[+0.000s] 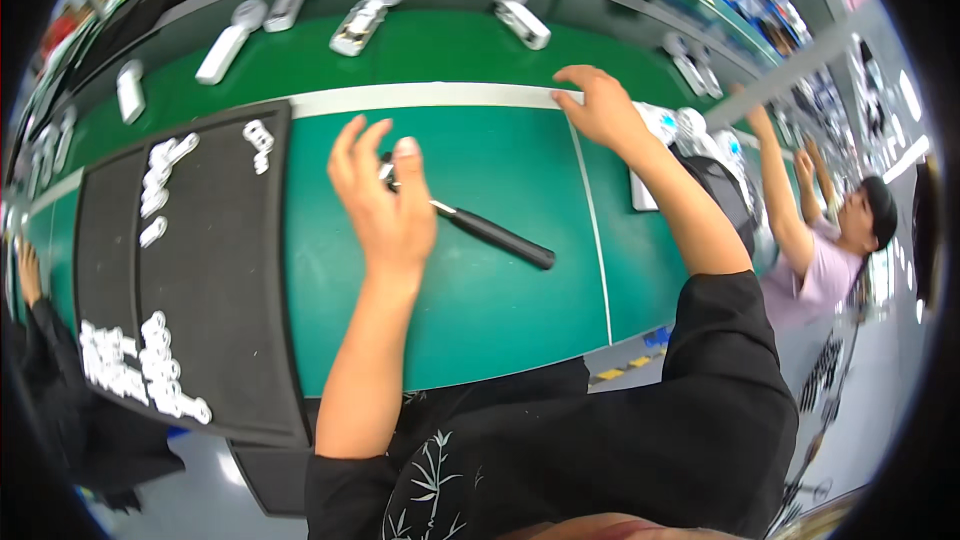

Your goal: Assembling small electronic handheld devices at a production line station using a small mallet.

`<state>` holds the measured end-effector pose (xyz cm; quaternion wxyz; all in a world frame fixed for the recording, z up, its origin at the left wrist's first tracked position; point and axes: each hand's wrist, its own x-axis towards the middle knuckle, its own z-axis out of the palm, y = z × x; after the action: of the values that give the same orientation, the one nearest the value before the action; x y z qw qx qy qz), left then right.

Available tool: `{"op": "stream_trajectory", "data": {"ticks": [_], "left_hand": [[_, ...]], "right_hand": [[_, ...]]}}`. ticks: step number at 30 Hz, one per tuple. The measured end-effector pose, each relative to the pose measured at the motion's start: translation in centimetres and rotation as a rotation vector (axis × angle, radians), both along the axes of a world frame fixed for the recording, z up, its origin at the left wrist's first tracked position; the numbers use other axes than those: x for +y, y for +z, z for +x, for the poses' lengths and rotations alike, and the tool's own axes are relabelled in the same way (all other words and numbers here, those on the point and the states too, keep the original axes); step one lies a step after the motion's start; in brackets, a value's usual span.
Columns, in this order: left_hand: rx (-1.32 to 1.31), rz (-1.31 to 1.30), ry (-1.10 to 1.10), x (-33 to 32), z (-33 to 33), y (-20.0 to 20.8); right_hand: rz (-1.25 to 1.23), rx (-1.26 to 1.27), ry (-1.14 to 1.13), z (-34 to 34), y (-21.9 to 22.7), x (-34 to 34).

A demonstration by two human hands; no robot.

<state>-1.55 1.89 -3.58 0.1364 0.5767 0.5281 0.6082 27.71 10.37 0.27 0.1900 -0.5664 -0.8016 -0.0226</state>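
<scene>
Left hand (383, 202), centre-left: fingers spread over black-handled tool (500, 238), mid-bench (480, 325); contact unclear. Right hand (605, 115), upper right of centre: fingers parted, apparently empty. Tray (220, 250), left: white parts (160, 355) clustered, presumably for tidiness.

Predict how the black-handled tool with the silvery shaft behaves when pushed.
The black-handled tool with a silvery shaft looks straight, so probably stiff. Its rounded handle may roll slightly. Its end, partly behind the left hand, looks metallic, perhaps heavier.
</scene>
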Motion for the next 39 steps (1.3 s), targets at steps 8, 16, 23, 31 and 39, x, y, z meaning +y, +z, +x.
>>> {"op": "stream_trajectory", "data": {"ticks": [8, 16, 23, 31, 39], "left_hand": [[-0.082, -0.073, -0.084, -0.5, 1.0, 0.4], [-0.02, -0.125, -0.15, -1.2, 1.8, 0.6], [-0.588, -0.143, -0.861, -1.3, 1.8, -0.5], [-1.106, -0.331, -0.564, 0.9, -1.6, -0.7], [-1.152, -0.269, -0.767, 2.0, -1.3, -1.0]], "right_hand": [[-0.197, -0.185, -0.6, 5.0, 0.4, -8.3], [-0.266, 0.393, -0.267, 1.4, -0.8, -9.3], [-0.198, 0.907, 0.245, -13.3, 3.3, -6.9], [-0.166, 0.998, 0.397, -21.5, 5.9, -2.7], [-0.694, 0.574, 0.735, -33.6, 6.8, -1.0]]}}
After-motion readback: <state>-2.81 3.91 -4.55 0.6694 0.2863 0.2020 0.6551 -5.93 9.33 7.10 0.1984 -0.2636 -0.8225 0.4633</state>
